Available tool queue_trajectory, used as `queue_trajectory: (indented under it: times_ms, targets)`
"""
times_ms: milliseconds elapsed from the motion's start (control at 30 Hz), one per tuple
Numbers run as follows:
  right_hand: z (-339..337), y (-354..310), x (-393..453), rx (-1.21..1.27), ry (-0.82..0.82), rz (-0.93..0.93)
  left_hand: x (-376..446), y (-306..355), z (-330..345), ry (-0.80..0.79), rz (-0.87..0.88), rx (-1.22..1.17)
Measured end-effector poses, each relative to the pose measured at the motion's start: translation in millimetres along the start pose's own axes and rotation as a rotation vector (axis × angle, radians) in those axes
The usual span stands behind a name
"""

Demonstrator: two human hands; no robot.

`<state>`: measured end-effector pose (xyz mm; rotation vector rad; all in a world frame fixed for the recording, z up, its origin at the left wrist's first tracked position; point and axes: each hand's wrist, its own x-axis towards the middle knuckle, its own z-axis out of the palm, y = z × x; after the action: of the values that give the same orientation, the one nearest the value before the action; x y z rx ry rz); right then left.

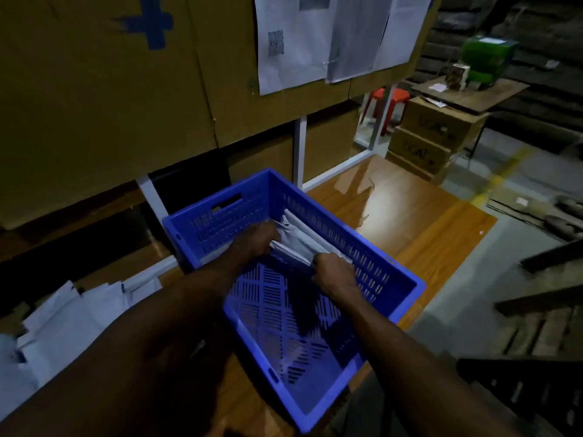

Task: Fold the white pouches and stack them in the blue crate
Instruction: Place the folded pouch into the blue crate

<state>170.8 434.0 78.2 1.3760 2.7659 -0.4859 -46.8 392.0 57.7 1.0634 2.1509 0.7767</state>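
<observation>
A big wall of brown cardboard boxes (104, 99) fills the back, with white paper sheets (331, 36) stuck on them. Below it is a shiny wooden table (410, 216). A blue crate (391, 272) sits on this table, turned at a slant. The crate has many little slots in its sides and floor.

To the left, on the table, lies a loose pile of white pouches (63, 326). They are flat and lie partly over each other.

Inside the crate, at the far end, is a small stack of folded pouches (303, 244). They lean against the far right wall of the crate.

Both arms reach into the crate. The left hand (255, 244) is curled over the left end of the folded pouches and holds them. The right hand (334, 272) is curled tight round the near right end of the same stack and grips it.

Far off on the right stand more brown boxes (438, 137), a red stool (388, 99), and a green box (485, 58) on a small table.
</observation>
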Motion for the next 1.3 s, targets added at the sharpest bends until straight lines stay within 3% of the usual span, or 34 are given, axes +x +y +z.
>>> queue_trajectory:
  times_ms: [67,167,400,667,767,900,1000,1300]
  targets:
    - [3,0,9,0.001,-0.015,0.014,11,0,3,0.002,-0.141,-0.236]
    - [5,2,18,0.010,-0.012,0.039,25,-1,6,-0.033,-0.154,-0.322]
    - [0,7,23,0.009,-0.036,0.065,45,-2,6,-0.055,-0.173,-0.344]
    - [-1,6,19,-0.068,0.013,0.058,45,11,1,0.039,-0.131,-0.286]
    - [-1,7,18,-0.098,0.019,0.056,47,11,3,0.069,-0.015,-0.139]
    - [-4,6,17,-0.148,0.044,0.038,50,8,-1,0.075,0.222,0.354]
    - [-8,5,15,-0.193,0.060,0.019,45,7,-5,0.117,0.376,0.545]
    - [-18,8,-3,-0.178,0.162,-0.051,23,7,-5,0.235,0.383,0.586]
